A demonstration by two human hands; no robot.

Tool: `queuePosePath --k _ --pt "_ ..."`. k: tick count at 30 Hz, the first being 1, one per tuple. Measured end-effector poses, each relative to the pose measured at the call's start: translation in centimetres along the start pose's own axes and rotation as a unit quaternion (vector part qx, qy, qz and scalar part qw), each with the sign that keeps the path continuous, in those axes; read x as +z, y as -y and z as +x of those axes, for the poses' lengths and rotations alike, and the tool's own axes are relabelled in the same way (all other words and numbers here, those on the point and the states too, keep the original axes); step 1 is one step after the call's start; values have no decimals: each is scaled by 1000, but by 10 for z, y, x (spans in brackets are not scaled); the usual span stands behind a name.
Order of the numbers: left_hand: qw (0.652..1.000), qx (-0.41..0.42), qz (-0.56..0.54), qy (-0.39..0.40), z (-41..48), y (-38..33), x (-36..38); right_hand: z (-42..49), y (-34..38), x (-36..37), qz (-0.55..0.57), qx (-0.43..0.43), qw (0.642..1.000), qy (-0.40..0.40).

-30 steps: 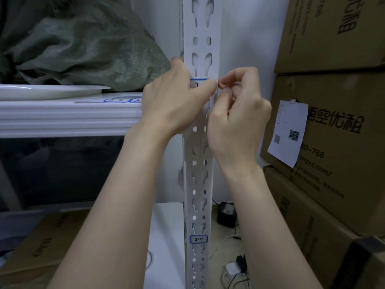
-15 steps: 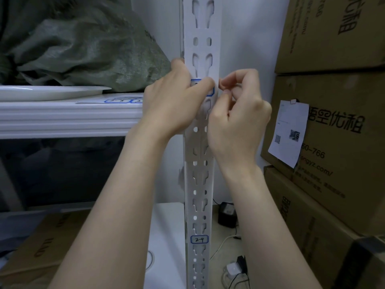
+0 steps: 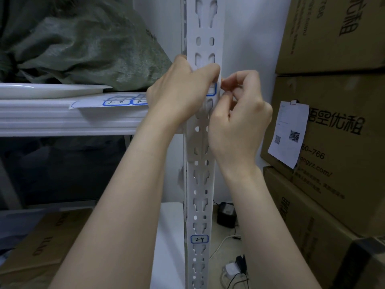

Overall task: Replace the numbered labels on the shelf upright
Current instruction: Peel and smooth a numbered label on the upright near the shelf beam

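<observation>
**Step in hand (my judgement).** I am working the upper label (image 3: 211,91) on the shelf upright (image 3: 199,147), either peeling it off or seating it; I cannot tell which.

**Hands.** My left hand (image 3: 181,90) lies across the upright's face. Its fingers press flat over most of that label, so the number is hidden and only a blue-bordered corner shows past the fingertips. My right hand (image 3: 239,117), fingers curled, pinches thumb against forefinger at the label's right edge. Whether a corner is lifted is hidden.

**Next move (my judgement).** It calls for a slow, fine pull or rub at that edge, with the left hand bracing the thin paper against tearing or creasing.

**Writing.**
- Well below both wrists, a lower label (image 3: 199,239) on the same upright reads "2-4", handwritten inside a blue border.
- Just left of the left hand, a label sheet (image 3: 116,102) lies on the shelf edge. One label reads roughly "2-8" and the next begins "3-".
- Right of the right hand, a cardboard box (image 3: 343,142) carries Chinese characters, "50-766" and "ongyz.com/".
- The paper slip (image 3: 288,134) on that box bears two QR codes; its fine print is too small to read.
</observation>
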State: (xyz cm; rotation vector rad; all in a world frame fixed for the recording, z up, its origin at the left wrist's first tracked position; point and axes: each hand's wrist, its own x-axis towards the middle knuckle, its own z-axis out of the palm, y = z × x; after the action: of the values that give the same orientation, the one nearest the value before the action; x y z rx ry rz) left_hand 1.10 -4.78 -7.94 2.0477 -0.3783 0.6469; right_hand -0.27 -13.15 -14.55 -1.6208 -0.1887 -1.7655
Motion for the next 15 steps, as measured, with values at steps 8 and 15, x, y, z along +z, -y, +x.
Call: queuePosePath --k 8,15 --pt "999 22 6 38 0 3 -5 0 2 -1 7 3 1000 0" --pt "995 37 -21 91 3 9 -11 0 2 -1 -1 5 1000 3"
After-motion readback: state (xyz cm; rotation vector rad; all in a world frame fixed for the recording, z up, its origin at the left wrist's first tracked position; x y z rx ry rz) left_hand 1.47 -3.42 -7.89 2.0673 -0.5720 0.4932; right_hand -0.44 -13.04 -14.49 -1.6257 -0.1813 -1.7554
